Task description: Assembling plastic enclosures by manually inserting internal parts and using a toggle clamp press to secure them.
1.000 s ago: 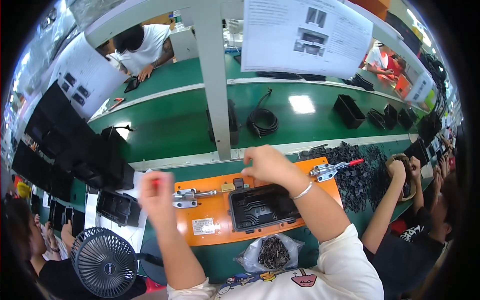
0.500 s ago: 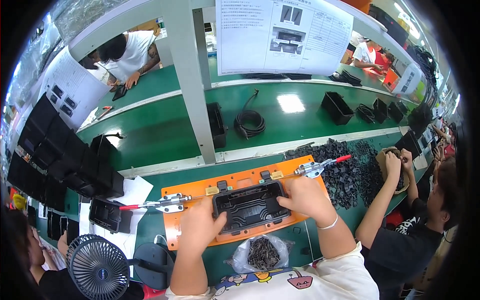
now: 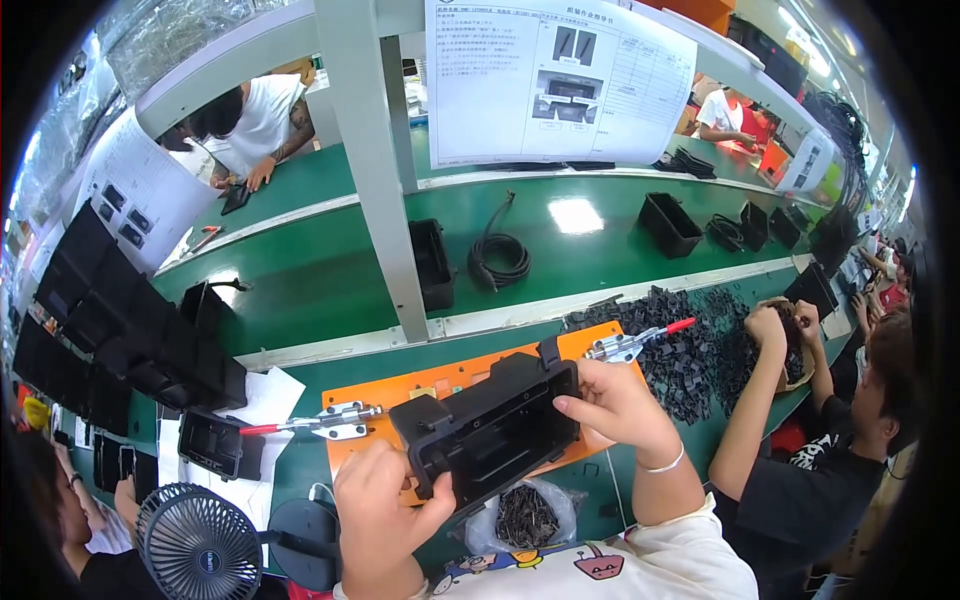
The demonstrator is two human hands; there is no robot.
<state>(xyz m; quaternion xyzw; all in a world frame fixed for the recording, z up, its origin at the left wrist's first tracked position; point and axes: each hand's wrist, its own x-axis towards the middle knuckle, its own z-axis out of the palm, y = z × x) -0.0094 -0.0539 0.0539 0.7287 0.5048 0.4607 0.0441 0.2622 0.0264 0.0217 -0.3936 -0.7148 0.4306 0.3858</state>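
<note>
A black plastic box housing [image 3: 455, 412] is held up and tilted above an orange fixture plate [image 3: 400, 378], its open side facing me. My left hand [image 3: 388, 500] grips its lower left end, thumb over the rim. At the other end, my right hand [image 3: 622, 408] pinches the wall with the thumb inside the opening. Toggle clamps with red handles sit at both ends of the plate, a left clamp [image 3: 348, 420] and a right clamp [image 3: 618, 346]. Below the housing, a clear plastic bag [image 3: 484, 528] holds many small dark metal pieces.
Small black parts [image 3: 675, 365] lie heaped on the right, beside a co-worker's hands [image 3: 785, 328] at a bag. Stacked black boxes [image 3: 130, 310] and a desk fan [image 3: 200, 548] stand left. A metal post [image 3: 368, 160] rises ahead; a coiled cable [image 3: 500, 258] lies on the green surface behind.
The housing has come up off the orange plate and tilted toward me, both hands still on it. My left hand has moved lower and nearer.
</note>
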